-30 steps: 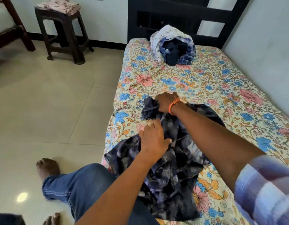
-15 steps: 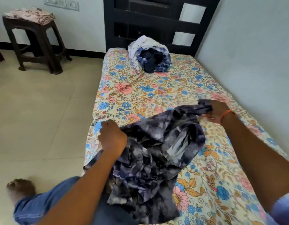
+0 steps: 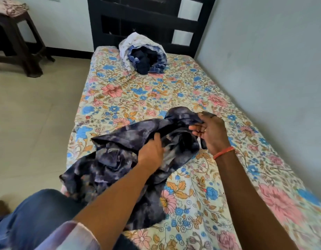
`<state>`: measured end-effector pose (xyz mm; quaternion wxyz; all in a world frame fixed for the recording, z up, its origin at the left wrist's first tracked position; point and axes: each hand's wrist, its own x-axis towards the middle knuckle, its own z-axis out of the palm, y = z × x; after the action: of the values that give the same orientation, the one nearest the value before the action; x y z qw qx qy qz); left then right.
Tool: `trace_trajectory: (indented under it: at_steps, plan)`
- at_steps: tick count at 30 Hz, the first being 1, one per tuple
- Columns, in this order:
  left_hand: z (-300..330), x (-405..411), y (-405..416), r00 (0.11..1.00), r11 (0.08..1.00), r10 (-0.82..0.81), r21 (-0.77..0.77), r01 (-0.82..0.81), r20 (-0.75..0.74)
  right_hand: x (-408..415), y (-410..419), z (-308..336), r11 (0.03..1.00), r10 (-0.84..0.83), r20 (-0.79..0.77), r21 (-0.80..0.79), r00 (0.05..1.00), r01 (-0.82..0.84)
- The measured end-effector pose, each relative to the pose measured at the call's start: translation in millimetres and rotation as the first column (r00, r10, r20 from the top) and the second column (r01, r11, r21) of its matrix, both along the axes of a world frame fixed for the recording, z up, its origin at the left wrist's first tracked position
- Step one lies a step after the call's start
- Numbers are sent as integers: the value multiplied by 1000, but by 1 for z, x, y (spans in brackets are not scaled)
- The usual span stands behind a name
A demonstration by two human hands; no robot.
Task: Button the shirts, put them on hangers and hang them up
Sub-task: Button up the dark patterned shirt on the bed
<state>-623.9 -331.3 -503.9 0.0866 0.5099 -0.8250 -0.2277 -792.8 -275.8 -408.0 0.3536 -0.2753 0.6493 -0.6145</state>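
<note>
Both hands have closed in on each other since half a second ago, the right pulling back left from the far right and the left sliding right along the cloth, so the shirt is now bunched between them. Biggest thing in view, the bed (image 3: 192, 98), floral sheet running from near to the dark headboard (image 3: 143, 20) at the far end. On its near left part lies the shirt (image 3: 116, 159), dark, blotchy, crumpled, one edge spilling over the left side onto a blue-jeaned knee (image 3: 39, 213). Far up the bed sits a pile (image 3: 143, 55) of white and blue clothes. Far left, a dark stool (image 3: 17, 44) on the floor. Left hand (image 3: 152, 152) curled into the shirt's middle, gripping a fold. Right hand (image 3: 210, 130), orange band at the wrist, pinches the far end of the shirt, thumb on top, fingers (image 3: 195, 128) partly spread beneath
</note>
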Motion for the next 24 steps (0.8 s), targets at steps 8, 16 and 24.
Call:
trace_trajectory:
  at_steps: [8,16,24]
  plan:
    - [107,38,-83,716,873,409,14,-488,-565,-48,-8,-34,729,47,-769,462,637,504]
    - [118,69,-127,416,653,724,353,-670,-551,-65,18,-51,517,328,-803,593,497,617]
    - [92,41,-29,850,963,168,-103,-251,-499,-56,28,-53,808,394,-691,574,606,130]
